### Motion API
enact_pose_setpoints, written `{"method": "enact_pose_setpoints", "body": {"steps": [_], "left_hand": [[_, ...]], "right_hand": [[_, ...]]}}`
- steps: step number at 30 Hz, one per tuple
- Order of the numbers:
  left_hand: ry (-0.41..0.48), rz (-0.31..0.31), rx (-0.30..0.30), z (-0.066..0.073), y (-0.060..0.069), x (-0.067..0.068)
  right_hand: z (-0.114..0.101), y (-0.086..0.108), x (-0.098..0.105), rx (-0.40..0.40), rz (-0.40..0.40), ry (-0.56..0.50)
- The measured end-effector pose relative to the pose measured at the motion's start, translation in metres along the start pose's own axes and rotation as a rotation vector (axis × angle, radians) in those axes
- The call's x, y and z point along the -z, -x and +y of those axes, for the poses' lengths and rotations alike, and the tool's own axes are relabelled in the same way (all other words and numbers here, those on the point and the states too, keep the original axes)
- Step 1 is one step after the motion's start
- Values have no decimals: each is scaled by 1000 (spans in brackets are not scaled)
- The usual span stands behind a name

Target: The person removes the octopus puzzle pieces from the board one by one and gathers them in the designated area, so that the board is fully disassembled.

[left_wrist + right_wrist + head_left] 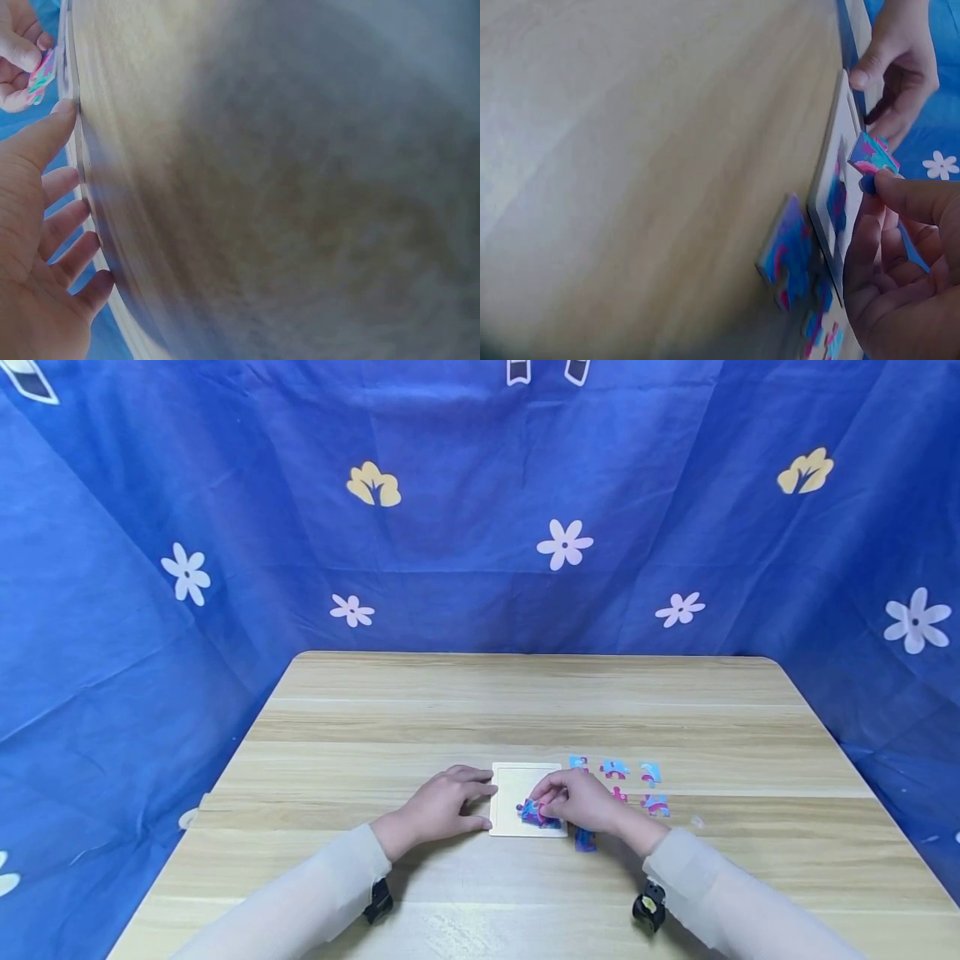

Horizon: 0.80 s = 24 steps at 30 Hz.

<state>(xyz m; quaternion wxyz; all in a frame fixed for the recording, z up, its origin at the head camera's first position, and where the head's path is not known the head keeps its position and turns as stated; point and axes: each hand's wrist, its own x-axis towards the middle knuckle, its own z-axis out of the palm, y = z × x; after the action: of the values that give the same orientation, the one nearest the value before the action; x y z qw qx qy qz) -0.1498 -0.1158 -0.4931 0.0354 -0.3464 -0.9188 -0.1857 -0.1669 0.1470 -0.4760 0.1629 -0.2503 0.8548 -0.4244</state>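
Observation:
A pale square puzzle tray (504,789) lies on the table between the two hands. My left hand (442,804) rests beside it, extended fingertips touching its left edge; the left wrist view shows those fingers (69,225) spread along the rim. Over the tray, my right hand (581,800) pinches a blue and pink jigsaw piece (875,154) between thumb and fingers, tilted and raised off the tray. Another dark blue and pink piece (837,202) lies inside the tray at its near right corner, partly covered by the right hand in the head view.
Several loose jigsaw pieces (655,805) lie on the wooden table (360,710) right of the tray. One dark blue piece (585,840) sits just off its near right corner, below the right hand. A blue patterned cloth (465,527) hangs behind the table.

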Motion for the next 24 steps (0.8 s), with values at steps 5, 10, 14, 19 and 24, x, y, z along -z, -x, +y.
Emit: {"method": "enact_pose_setpoints", "body": {"steps": [5, 10, 14, 19, 24], "left_hand": [[-2, -7, 11, -1, 0, 0], [3, -9, 9, -1, 0, 0], [1, -5, 4, -1, 0, 1], [-3, -4, 2, -1, 0, 1], [0, -2, 0, -1, 1, 1]], "right_hand": [[3, 3, 12, -3, -1, -26], [7, 7, 22, -5, 4, -36], [12, 11, 28, -6, 5, -47], [17, 16, 35, -12, 4, -38], [19, 22, 42, -33, -7, -40]]}}
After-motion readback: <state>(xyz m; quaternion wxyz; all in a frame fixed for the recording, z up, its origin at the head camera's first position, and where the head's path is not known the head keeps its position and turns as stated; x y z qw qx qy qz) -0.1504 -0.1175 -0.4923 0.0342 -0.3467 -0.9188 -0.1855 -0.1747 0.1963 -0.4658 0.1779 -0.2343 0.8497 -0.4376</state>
